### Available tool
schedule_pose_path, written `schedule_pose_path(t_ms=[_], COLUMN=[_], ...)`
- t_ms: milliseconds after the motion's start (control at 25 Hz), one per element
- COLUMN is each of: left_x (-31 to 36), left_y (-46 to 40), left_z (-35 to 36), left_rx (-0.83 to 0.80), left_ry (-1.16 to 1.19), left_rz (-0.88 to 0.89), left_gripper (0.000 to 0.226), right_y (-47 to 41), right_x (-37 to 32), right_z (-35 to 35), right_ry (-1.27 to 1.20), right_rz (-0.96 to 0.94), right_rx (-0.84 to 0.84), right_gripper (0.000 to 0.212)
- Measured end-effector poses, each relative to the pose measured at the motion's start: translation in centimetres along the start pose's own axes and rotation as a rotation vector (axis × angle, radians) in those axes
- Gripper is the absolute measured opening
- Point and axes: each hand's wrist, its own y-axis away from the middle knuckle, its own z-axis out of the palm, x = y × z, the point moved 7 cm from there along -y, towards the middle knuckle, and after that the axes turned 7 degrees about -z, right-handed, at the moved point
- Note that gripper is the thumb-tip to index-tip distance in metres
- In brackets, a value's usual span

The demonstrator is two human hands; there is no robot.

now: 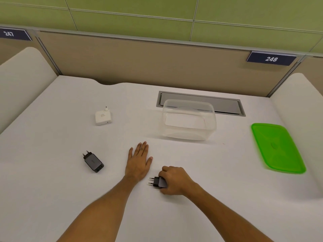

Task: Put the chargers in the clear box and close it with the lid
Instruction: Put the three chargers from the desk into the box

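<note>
1. Head view, nearest the camera: two bare forearms reach forward over the white table point(52, 198) from the bottom edge.
2. The right hand point(174, 180) is curled down over a small black charger point(158, 182), fingers and thumb clamped on its body. Its two round pins stick out to the left, clear of the fingers. Whether the charger rests on the table or is just off it cannot be told.
3. Just left of that, the left hand point(139, 161) lies flat, palm down on the table, fingers stretched forward and close together, thumb out to the right; it holds nothing.
4. Further left and at about the same depth lies a second black charger point(92, 162), on its side, plug end pointing away and to the left, well apart from both hands.
5. To the right, near the table's right edge, the green lid point(277, 147) lies flat on the table, well apart from the box.
6. Beyond the hands, right of centre, stands the clear box point(188, 119), upright, open at the top, with no charger visible inside.
7. At a similar depth on the left lies a white charger point(103, 117), flat, its plug at the far end.
8. Just behind the box, a grey cable hatch point(227, 105) is set into the tabletop.
9. Farthest back, a beige partition point(122, 58) carries a dark label reading 248 point(271, 59).
</note>
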Motion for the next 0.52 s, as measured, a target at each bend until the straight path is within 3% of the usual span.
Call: schedule_pose_path(t_ms=[240,520], left_x=[0.1,0.1], left_y=[0.1,0.1], left_z=[-0.1,-0.3], left_rx=[0.01,0.011], left_ry=[0.0,-0.006], left_rz=[-0.005,0.005], left_gripper=[0.062,0.062], right_y=[-0.7,-3.0], right_x=[1.2,7.9], right_z=[-2.7,-12.8], right_ry=[-0.117,-0.09], right_rz=[0.073,0.298], right_rx=[0.127,0.349], right_gripper=[0.031,0.032])
